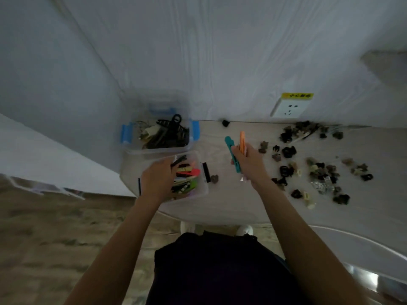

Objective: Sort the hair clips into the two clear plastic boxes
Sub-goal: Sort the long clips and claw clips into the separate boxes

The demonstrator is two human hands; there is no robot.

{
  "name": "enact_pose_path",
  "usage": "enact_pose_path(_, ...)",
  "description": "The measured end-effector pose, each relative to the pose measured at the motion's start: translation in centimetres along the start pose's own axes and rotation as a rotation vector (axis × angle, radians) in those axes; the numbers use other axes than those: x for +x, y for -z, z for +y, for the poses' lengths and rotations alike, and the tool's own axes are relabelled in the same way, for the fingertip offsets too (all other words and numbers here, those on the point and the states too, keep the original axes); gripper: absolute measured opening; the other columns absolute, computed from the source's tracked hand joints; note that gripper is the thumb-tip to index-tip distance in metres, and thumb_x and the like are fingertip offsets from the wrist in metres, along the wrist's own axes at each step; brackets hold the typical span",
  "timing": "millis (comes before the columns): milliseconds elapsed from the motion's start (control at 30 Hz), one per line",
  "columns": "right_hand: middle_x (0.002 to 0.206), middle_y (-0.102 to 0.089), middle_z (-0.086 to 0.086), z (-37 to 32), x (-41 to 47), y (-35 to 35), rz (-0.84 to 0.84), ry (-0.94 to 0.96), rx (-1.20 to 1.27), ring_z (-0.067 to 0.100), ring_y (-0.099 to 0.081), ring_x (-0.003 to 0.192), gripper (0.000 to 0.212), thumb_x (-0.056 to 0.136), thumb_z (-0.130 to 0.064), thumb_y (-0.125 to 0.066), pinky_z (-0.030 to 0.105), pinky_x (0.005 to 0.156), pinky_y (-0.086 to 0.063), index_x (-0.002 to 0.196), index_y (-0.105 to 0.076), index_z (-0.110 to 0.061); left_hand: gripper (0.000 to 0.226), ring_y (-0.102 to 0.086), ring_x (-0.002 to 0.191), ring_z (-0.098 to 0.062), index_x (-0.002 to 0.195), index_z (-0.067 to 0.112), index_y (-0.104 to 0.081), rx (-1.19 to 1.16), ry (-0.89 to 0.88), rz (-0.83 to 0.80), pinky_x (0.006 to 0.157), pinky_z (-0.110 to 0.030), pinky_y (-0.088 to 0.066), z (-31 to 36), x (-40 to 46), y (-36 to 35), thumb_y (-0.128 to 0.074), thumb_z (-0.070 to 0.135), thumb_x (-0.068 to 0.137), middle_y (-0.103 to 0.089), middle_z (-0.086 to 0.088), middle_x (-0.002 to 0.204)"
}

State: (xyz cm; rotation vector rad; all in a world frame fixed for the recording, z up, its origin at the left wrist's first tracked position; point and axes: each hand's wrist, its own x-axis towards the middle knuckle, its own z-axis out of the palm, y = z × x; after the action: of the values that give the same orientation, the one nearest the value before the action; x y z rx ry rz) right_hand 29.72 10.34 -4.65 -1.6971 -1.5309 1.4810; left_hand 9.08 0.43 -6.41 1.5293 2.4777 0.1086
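Two clear plastic boxes stand at the table's left end. The far box [184,148] has blue latches and holds dark claw clips. The near box [203,190] holds several flat coloured clips. My left hand [157,180] reaches into the near box, fingers around dark flat clips [178,161]. My right hand [247,160] hovers right of the boxes, gripping a teal flat clip [230,145] and an orange flat clip [242,140]. Several small dark and beige claw clips [319,170] lie scattered on the table to the right.
A wall socket [289,107] with a yellow label sits on the wall behind the table. One small black clip [225,123] lies at the table's back edge, a brown one [214,178] beside the near box. The table's front edge runs near my body; wooden floor lies to the left.
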Motion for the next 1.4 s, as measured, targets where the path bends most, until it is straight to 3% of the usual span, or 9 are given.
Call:
enact_pose_path(333,0.079,-0.064,-0.003,-3.9,-2.7,-5.2,-0.195,0.250,-0.188,0.002,-0.057,0.069,0.021,0.093,-0.033,-0.052,0.012,0.062,-0.042,0.103,-0.062,-0.017,0.035,-0.048,0.117,-0.025,0.128,0.015,-0.051,-0.226,-0.349,-0.141,0.095,-0.032,-0.038,-4.0,-0.6,-0.4,-0.048,0.025,0.094,-0.056,-0.010,0.126)
enact_pose_path(467,0.078,-0.066,0.002,-5.3,-3.0,-5.8,-0.184,0.387,-0.389,0.013,-0.059,0.070,0.023,0.093,-0.032,-0.052,0.010,0.061,-0.038,0.102,-0.064,-0.015,0.040,-0.046,0.118,-0.026,0.132,0.016,-0.049,-0.234,-0.533,-0.210,0.097,-0.033,-0.036,-4.0,-0.5,-0.6,-0.053,0.025,0.093,-0.054,-0.010,0.126)
enact_pose_path(633,0.077,-0.062,0.001,-5.3,-1.9,-7.8,-0.236,0.464,-0.708,0.008,-0.051,0.059,0.024,0.090,-0.041,-0.054,0.025,0.058,-0.041,0.099,-0.065,-0.022,0.034,-0.058,0.098,-0.022,0.107,0.015,-0.064,-0.324,-0.416,0.060,0.080,-0.030,-0.046,-5.8,-1.8,0.1,-0.047,0.039,0.092,-0.065,-0.006,0.103)
enact_pose_path(700,0.085,-0.066,0.002,-5.4,-1.8,-9.1,-0.291,0.517,-0.871,0.016,-0.061,0.072,0.030,0.088,-0.047,-0.053,0.030,0.064,-0.045,0.109,-0.065,-0.027,0.039,-0.061,0.079,-0.022,0.093,0.014,-0.064,-0.421,-0.296,0.232,0.065,-0.027,-0.042,-7.0,-2.9,0.8,-0.035,0.040,0.092,-0.065,-0.005,0.087)
enact_pose_path(833,0.105,-0.066,0.004,-5.2,-1.4,-11.7,-0.389,0.646,-1.078,0.024,-0.062,0.098,0.028,0.088,-0.040,-0.056,0.032,0.074,-0.044,0.111,-0.063,-0.026,0.041,-0.060,0.079,-0.019,0.099,0.014,-0.060,-0.517,-0.085,0.300,0.065,-0.026,-0.040,-7.9,-3.9,1.4,-0.029,0.040,0.092,-0.066,-0.003,0.091)
enact_pose_path(1033,0.126,-0.056,0.002,-3.8,-1.6,-10.2,-0.401,0.665,-0.948,0.021,-0.053,0.114,0.040,0.086,-0.024,-0.061,0.038,0.093,-0.047,0.126,-0.055,-0.021,0.030,-0.059,0.084,-0.018,0.105,0.013,-0.059,-0.491,-0.121,0.233,0.069,-0.029,-0.044,-5.7,-2.6,0.8,-0.041,0.033,0.093,-0.065,-0.004,0.093)
enact_pose_path(1133,0.113,-0.063,0.005,-2.4,-2.2,-7.0,-0.179,0.711,-0.670,0.021,-0.057,0.104,0.023,0.089,-0.018,-0.057,0.035,0.087,-0.049,0.111,-0.063,-0.014,0.033,-0.060,0.086,-0.017,0.107,0.015,-0.060,-0.476,-0.215,0.204,0.073,-0.023,-0.041,-3.4,-1.8,0.6,-0.040,0.036,0.093,-0.065,-0.003,0.094)
enact_pose_path(1267,0.111,-0.064,0.004,1.9,-1.9,-2.2,0.053,0.490,-0.586,0.021,-0.056,0.105,0.020,0.090,-0.016,-0.055,0.024,0.085,-0.038,0.108,-0.064,-0.018,0.030,-0.061,0.093,-0.018,0.108,0.012,-0.060,-0.515,-0.417,0.151,0.082,-0.020,-0.043,0.9,-1.2,-0.1,-0.043,0.030,0.092,-0.066,-0.004,0.103)
enact_pose_path(1400,0.121,-0.059,0.007,5.6,-0.9,-0.4,-0.084,0.361,-0.739,0.029,-0.049,0.112,0.025,0.090,-0.019,-0.055,0.034,0.095,-0.037,0.114,-0.062,-0.019,0.024,-0.056,0.095,-0.019,0.112,0.013,-0.057,-0.499,-0.572,0.032,0.080,-0.031,-0.048,5.8,-1.3,-1.4,-0.052,0.012,0.088,-0.062,-0.003,0.104)
